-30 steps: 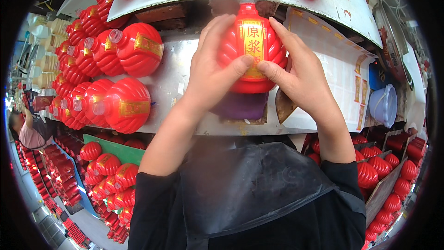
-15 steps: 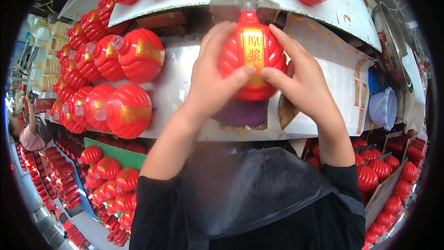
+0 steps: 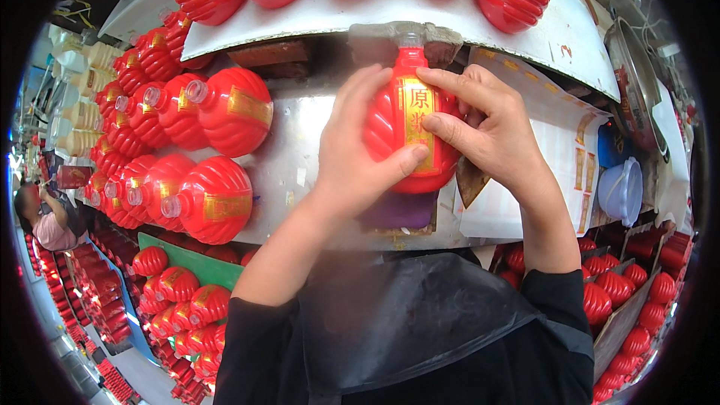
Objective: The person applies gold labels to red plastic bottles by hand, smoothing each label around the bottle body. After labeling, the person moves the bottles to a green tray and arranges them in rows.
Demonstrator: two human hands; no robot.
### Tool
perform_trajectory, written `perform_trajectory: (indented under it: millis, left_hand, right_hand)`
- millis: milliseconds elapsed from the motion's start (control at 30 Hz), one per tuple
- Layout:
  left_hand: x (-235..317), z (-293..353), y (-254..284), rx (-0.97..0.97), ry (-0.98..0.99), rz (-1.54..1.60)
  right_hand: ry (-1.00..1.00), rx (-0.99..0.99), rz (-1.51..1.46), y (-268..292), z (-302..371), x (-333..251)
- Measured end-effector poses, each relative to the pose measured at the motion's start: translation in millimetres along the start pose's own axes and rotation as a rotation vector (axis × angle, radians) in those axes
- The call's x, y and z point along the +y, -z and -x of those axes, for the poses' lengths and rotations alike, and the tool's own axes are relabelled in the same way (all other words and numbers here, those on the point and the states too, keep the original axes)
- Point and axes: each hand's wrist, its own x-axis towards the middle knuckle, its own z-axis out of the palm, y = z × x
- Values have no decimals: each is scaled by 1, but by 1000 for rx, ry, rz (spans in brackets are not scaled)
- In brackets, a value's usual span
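Observation:
A ribbed red bottle (image 3: pixel 382 126) with a clear threaded neck lies on its back in front of me, its neck pointing away. Down its front runs a yellow-and-gold label (image 3: pixel 417 96) with dark characters. My left hand (image 3: pixel 352 146) is closed round the bottle's left side, its thumb lying over the label's lower edge. With its forefinger stretched along the label's upper right edge and its thumb pressed at mid-label, my right hand (image 3: pixel 491 124) bears on the bottle; its other fingers are curled. Under the bottle's base shows a purple pad (image 3: pixel 401 214).
Several labelled red bottles (image 3: pixel 238 109) lie to the left on the metal worktop (image 3: pixel 289 116). More stand on a white shelf (image 3: pixel 337 11) ahead. A white label sheet (image 3: pixel 491 214) and a pale blue bucket (image 3: pixel 621 189) are at right. Crates of red bottles flank me; a person (image 3: pixel 56 221) is far left.
My right thumb and forefinger have shifted inward onto the label, and the other fingers have curled. The left thumb still rests on it. The whole view has shifted slightly, the bottle appearing lower.

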Motion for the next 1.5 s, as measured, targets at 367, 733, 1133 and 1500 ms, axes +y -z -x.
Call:
perform_trajectory:
  millis: [367, 733, 1133, 1500]
  left_hand:
    - [-7, -2, 2, -6, -60, -28]
    - [-14, 0, 3, -4, -50, 176]
    - [1, 3, 1, -1, 125, 302]
    - [3, -28, 13, -148, 203, 231]
  right_hand:
    - [318, -122, 40, 18, -18, -28]
    - [916, -36, 366, -24, 54, -33]
    - [652, 79, 255, -25, 71, -23]
    - [236, 83, 402, 12, -47, -27]
